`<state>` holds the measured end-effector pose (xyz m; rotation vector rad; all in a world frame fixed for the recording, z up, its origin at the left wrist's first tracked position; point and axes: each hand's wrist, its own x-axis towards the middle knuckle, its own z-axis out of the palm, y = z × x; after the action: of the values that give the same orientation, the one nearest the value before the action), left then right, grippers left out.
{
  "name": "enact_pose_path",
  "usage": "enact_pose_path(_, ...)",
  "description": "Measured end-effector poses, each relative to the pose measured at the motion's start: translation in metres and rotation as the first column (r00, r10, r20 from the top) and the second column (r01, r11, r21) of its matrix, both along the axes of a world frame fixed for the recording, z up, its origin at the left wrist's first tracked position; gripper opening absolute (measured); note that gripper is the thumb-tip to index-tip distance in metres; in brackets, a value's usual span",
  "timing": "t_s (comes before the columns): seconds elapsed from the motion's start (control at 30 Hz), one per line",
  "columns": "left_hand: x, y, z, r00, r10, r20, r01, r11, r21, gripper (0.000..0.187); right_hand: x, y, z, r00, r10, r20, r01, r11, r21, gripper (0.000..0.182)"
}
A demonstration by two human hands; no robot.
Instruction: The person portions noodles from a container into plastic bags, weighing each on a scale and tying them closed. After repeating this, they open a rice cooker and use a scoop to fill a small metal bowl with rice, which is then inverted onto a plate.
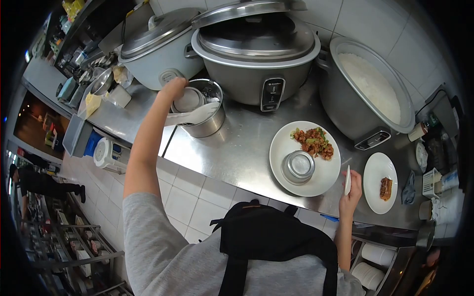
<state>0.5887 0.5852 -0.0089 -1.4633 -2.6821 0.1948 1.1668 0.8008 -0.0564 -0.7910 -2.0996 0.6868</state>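
Observation:
My left hand (176,90) reaches over a steel pot (210,127), its fingers closed at the rim of a small metal bowl (189,101) inside the pot. Across the pot's mouth rests a white rice paddle (197,114), its handle passing behind my forearm. My right hand (349,196) grips a white paddle (348,180), seen nearly edge-on, near the counter's front edge. Between my hands sits a round white plate (280,143). It bears a metal cup (299,166) and a heap of chopped, sauced food (315,143).
Behind the plate stands a large grey rice cooker (252,74) with its lid askew. Another cooker (340,93) at the right is uncovered and holds white rice (370,84). An oval plate (373,172) carries a browned piece of food. Far left, a person in dark clothes (47,185) is visible.

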Motion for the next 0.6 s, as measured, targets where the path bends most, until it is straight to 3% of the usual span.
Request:
enact_pose_path(0.07,0.016,0.003,0.022,0.999,0.036,-0.003,-0.036,0.999,0.025,0.027,0.004,0.000,-0.005,1.000,-0.013,-0.017,0.013,1.000,0.021,0.023)
enact_pose_path(0.13,0.034,0.003,0.031,0.995,0.064,-0.071,-0.052,0.985,0.166,0.037,0.012,0.000,-0.012,0.999,-0.035,-0.034,0.036,0.999,0.037,0.023)
enact_pose_path(0.17,0.039,0.002,0.032,0.996,0.051,-0.070,-0.039,0.985,0.166,0.037,0.020,0.002,-0.016,0.994,-0.056,0.093,0.063,0.995,-0.074,0.023)
enact_pose_path(0.2,0.041,-0.001,0.031,0.984,-0.031,-0.173,0.067,0.975,0.210,0.042,0.029,0.003,-0.019,0.973,-0.070,0.221,0.111,0.977,-0.180,0.024)
enact_pose_path(0.23,0.043,-0.003,0.029,0.955,-0.112,-0.276,0.182,0.952,0.246,0.047,0.032,0.003,-0.022,0.969,-0.098,0.225,0.139,0.974,-0.177,0.024)
enact_pose_path(0.3,0.043,-0.006,0.021,0.932,-0.161,-0.324,0.261,0.919,0.294,0.050,0.032,0.007,-0.018,0.999,0.005,-0.035,-0.020,0.898,-0.439,0.031)
enact_pose_path(0.33,0.049,-0.008,0.022,0.929,-0.186,-0.321,0.289,0.905,0.312,0.051,0.035,0.010,-0.001,0.997,0.041,0.061,-0.010,0.895,-0.446,0.039)
enact_pose_path(0.4,0.051,-0.011,0.022,0.906,-0.211,-0.366,0.351,0.859,0.373,0.048,0.043,0.027,0.003,0.992,0.090,-0.089,-0.121,0.880,-0.458,0.036)
enact_pose_path(0.47,0.073,-0.011,0.035,0.954,-0.086,-0.287,0.241,0.791,0.562,0.048,0.050,0.035,0.036,0.998,0.034,-0.055,-0.058,0.853,-0.519,0.035)
enact_pose_path(0.5,0.077,-0.012,0.035,0.962,-0.028,-0.271,0.184,0.800,0.571,0.048,0.053,0.044,0.051,0.999,0.033,-0.024,-0.041,0.808,-0.588,0.034)
enact_pose_path(0.53,0.079,-0.015,0.034,0.966,0.037,-0.255,0.121,0.809,0.576,0.049,0.057,0.054,0.058,0.999,0.017,-0.027,-0.030,0.813,-0.581,0.034)
enact_pose_path(0.6,0.079,-0.021,0.032,0.969,0.013,-0.246,0.134,0.809,0.572,0.049,0.061,0.077,0.070,0.989,0.006,-0.146,-0.065,0.911,-0.406,0.027)
